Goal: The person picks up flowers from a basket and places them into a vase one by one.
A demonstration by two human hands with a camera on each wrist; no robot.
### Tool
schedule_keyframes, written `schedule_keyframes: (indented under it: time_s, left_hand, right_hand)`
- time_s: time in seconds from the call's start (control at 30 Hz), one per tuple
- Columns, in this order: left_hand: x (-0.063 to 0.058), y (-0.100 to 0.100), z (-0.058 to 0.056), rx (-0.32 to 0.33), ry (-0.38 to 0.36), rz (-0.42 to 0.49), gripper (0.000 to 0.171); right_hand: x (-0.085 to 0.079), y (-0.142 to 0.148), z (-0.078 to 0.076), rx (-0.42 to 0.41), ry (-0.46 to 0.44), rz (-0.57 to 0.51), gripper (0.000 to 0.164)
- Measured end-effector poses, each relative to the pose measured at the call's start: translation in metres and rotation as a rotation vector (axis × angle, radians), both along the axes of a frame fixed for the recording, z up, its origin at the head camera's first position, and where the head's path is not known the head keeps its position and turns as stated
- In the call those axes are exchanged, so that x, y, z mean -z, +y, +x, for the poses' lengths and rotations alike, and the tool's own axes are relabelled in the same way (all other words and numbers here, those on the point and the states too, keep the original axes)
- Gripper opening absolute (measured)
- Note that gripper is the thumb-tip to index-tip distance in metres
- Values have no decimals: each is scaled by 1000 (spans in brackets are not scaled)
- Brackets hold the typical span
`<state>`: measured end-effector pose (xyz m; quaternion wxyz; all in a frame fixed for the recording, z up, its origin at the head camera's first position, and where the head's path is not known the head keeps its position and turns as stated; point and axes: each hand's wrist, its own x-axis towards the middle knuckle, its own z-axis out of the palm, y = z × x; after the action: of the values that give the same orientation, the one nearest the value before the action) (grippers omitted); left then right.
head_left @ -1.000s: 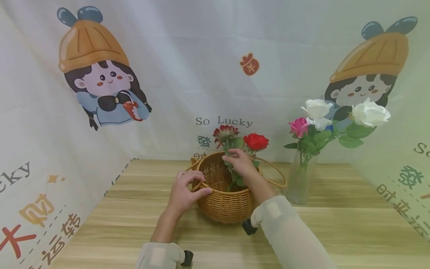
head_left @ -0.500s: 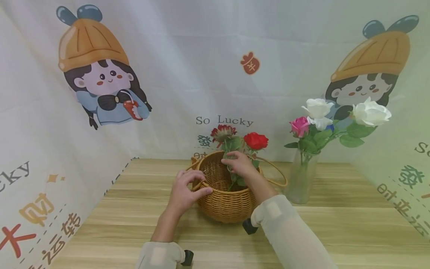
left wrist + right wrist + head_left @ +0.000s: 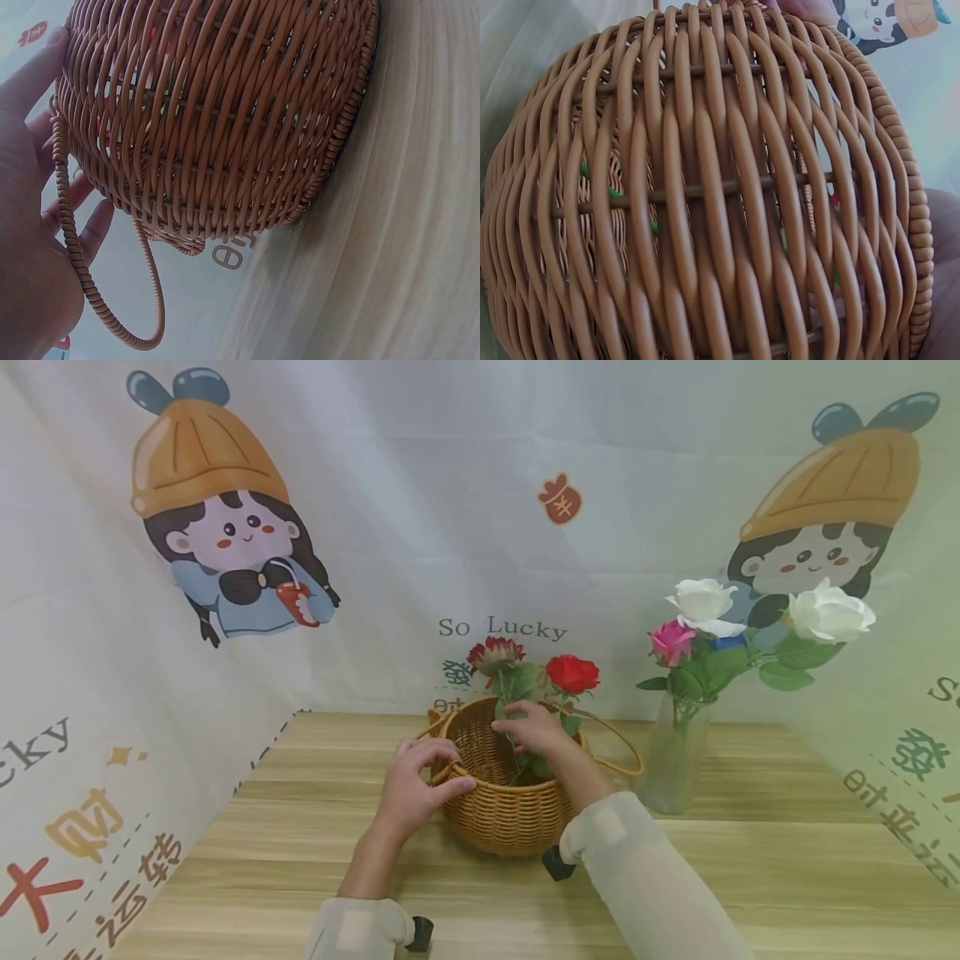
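A round woven wicker basket (image 3: 510, 820) stands on the table between my hands. My left hand (image 3: 415, 781) holds its left rim, thumb over the near edge; the left wrist view shows those fingers beside the looped handle (image 3: 73, 229). Inside the basket's mouth, my right hand (image 3: 534, 732) pinches the stem of a dark red and cream flower (image 3: 497, 656), whose bloom rises above the far rim. A red rose (image 3: 573, 673) leans at the basket's right side, its stem partly behind that hand. Through the weave in the right wrist view, a green stem (image 3: 615, 193) shows.
Right of the basket stands a clear vase (image 3: 670, 772) holding white roses (image 3: 831, 612), a pink rose (image 3: 672, 642) and a blue flower (image 3: 729, 642). The basket's right handle loop (image 3: 626, 760) reaches close to it. Printed cloth (image 3: 420, 527) walls the table (image 3: 300, 810).
The dark red flower has shifted slightly left and my right hand has sunk a little into the basket. In the vase, the left white rose has tipped left. My left hand stays put.
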<state>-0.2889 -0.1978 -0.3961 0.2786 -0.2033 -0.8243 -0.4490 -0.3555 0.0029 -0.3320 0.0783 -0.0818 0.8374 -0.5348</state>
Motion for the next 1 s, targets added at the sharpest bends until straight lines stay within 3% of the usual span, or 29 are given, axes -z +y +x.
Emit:
schedule_keyframes:
  time_s: [0.4, 0.67, 1.0]
  left_hand:
    - [1, 0, -1, 1, 11, -10, 30]
    - [1, 0, 0, -9, 3, -4, 30]
    - [0, 1, 0, 3, 13, 1, 30]
  right_hand:
    - [0, 1, 0, -55, -8, 62, 48]
    - [1, 2, 0, -41, -30, -45, 38]
    - [3, 4, 1, -52, 97, -112, 28]
